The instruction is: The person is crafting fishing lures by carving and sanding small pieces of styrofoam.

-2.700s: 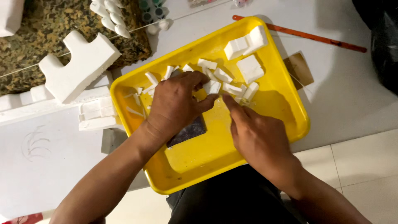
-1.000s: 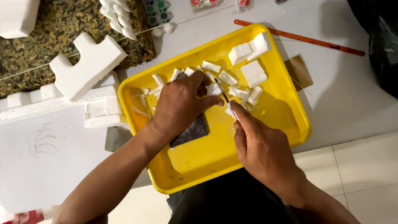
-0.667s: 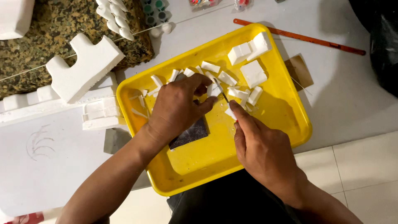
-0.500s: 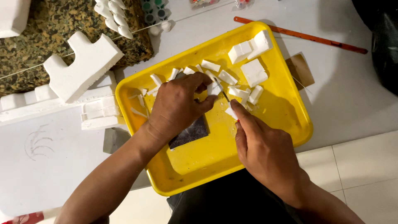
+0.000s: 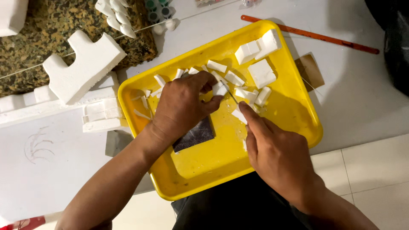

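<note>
A small white foam piece (image 5: 219,88) sits near the middle of the yellow tray (image 5: 298,127), pinched under the fingertips of the left hand (image 5: 183,106), whose fingers are curled together over it with the thumb pressing in from the near side. A thin blade (image 5: 230,93) runs slantwise from the foam piece toward the right hand (image 5: 277,155). That hand is closed around the blade's near end, forefinger stretched out along it and pointing at the left fingertips; how the other fingers grip cannot be seen from above. The two hands are close together, almost touching at the fingertips.

Just beyond and to the right of the fingertips lie more cut foam bits (image 5: 249,94), some touching one another. Farther out from the right hand, toward the tray's far corner, stand three larger foam cubes (image 5: 260,73). To the left of the left hand, thin foam slivers (image 5: 142,102) lie scattered along the tray's edge. Under the left wrist rests a dark square of sheet material (image 5: 196,135), flat on the tray floor.

Outside the tray, well left of the left forearm, a big notched foam block (image 5: 83,66) lies over a white foam strip (image 5: 47,106), and behind it is a speckled dark slab (image 5: 51,25). Far beyond the right hand, a long orange-red rod (image 5: 309,35) lies on the white surface (image 5: 51,170). The tray's near edge overhangs the person's dark-clothed lap (image 5: 238,208).
</note>
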